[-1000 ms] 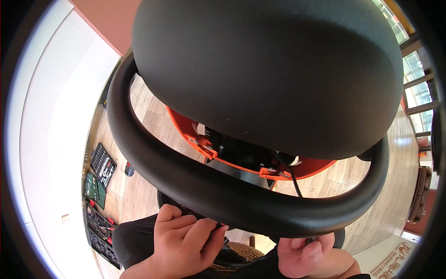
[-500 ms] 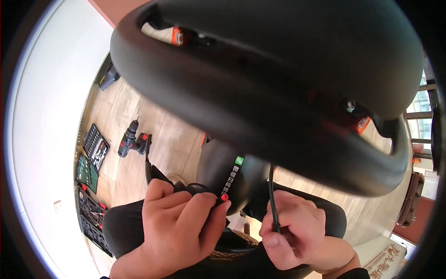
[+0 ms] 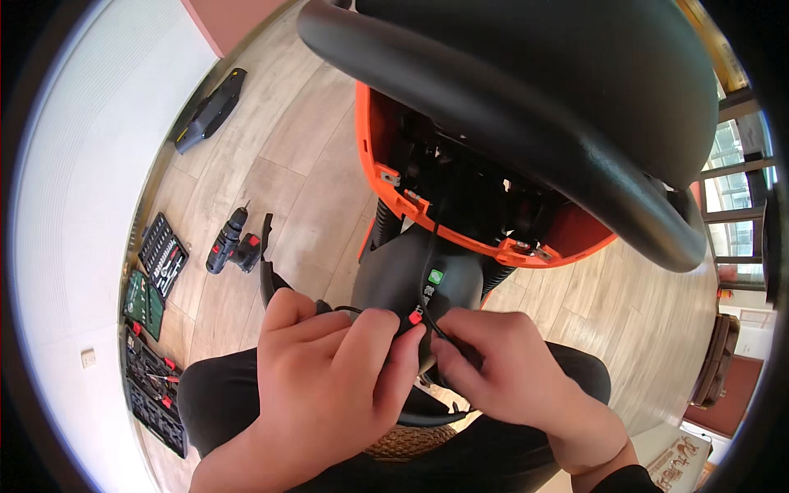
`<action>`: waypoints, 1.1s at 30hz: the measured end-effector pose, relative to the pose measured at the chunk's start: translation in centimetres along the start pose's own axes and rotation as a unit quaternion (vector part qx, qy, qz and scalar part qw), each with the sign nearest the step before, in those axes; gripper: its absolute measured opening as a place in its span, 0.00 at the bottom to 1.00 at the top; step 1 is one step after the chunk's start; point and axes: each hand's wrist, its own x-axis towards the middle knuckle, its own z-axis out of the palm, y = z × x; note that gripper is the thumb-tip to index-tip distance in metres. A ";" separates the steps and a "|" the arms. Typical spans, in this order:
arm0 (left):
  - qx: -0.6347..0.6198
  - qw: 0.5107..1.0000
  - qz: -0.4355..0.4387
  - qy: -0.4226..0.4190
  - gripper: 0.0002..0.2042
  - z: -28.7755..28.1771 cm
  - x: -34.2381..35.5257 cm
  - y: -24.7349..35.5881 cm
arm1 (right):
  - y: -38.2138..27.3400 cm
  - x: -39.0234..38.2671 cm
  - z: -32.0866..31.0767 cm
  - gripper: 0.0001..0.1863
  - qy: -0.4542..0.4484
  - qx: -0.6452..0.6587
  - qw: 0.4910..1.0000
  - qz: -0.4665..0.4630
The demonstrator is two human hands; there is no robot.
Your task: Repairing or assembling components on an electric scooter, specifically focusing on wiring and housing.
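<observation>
Left hand on a red-tipped black piece, right hand on a black cable.

From where I stand, open tool cases line the wall from nine to eight o'clock, with a dark plastic part on the floor at ten and a cordless drill at nine; at seven, the left hand's grip is closed, thumb and forefinger pinching the red-tipped piece just below centre, near six; the cable passes right beside that red tip, though I can't tell whether they touch, and bends into the right hand's closed grip between four and five; its upper end runs to the orange-rimmed housing at two, under a thick black padded bar at one.
</observation>
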 end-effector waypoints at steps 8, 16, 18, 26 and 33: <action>0.010 0.999 -0.008 0.030 0.11 -0.4 -0.4 -0.4 | 0.1 2.1 -1.2 0.09 0.254 -0.107 0.959 -0.067; -0.003 0.998 0.013 0.053 0.10 -0.2 -0.6 -0.6 | -0.7 4.7 -0.8 0.06 0.373 -0.337 0.856 -0.121; -0.011 0.998 0.011 0.060 0.07 0.0 -0.7 -0.8 | -0.7 5.4 -0.7 0.04 0.337 -0.366 0.865 -0.071; -0.056 0.993 -0.045 0.097 0.08 0.0 -0.1 -1.5 | -1.5 10.2 -1.0 0.14 0.318 -0.291 0.889 -0.156; -0.057 0.990 -0.064 0.107 0.08 -1.2 -0.7 -1.7 | -1.2 12.7 -0.2 0.14 0.330 -0.320 0.862 -0.215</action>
